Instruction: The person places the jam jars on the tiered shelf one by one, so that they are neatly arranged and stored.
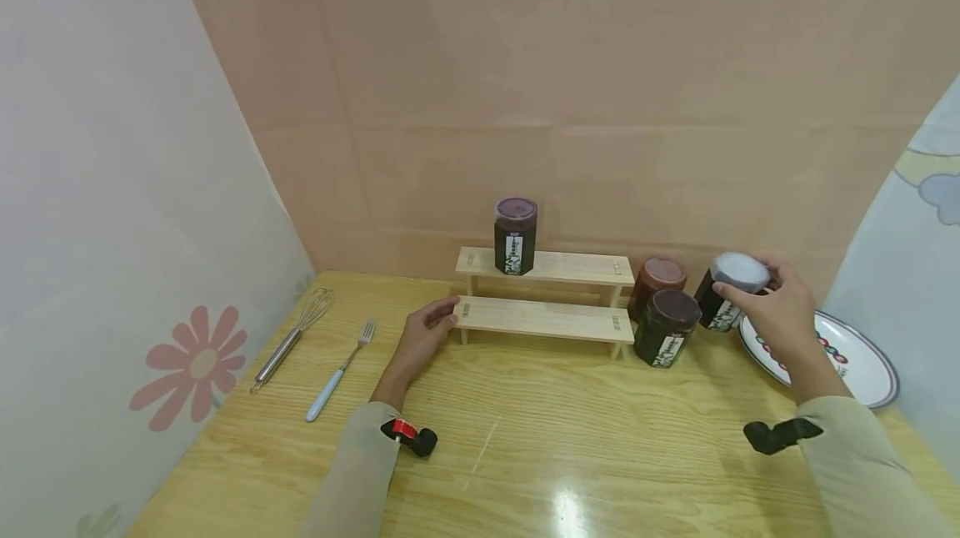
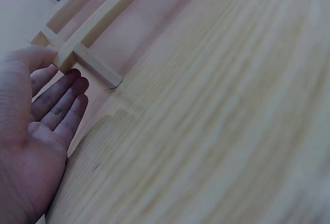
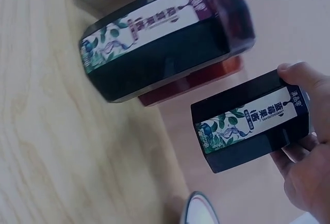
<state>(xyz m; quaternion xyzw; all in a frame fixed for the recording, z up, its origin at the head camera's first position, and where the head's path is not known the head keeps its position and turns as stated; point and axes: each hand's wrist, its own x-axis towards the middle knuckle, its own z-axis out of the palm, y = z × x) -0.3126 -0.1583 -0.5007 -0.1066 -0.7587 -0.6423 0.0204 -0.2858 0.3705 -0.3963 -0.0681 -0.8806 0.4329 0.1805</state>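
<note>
My right hand (image 1: 786,304) grips a dark jar with a pale lid (image 1: 726,296) near its top, at the right of the table. In the right wrist view the label of this jar (image 3: 250,123) shows blueberries and leaves, and its base looks raised off the table. My left hand (image 1: 422,339) holds the left end of a two-step wooden rack (image 1: 543,317), thumb and index finger at the lower board's end. On the upper step stands a purple-lidded jar (image 1: 515,238). A dark-lidded jar (image 1: 666,329) and a red-brown jar (image 1: 656,281) stand at the rack's right end.
An oval white plate (image 1: 873,371) with a dark rim lies at the right, partly behind my right forearm. To the left lie a whisk (image 1: 294,338) and a fork with a pale blue handle (image 1: 341,373). A cloth-covered wall (image 1: 480,104) rises behind the table.
</note>
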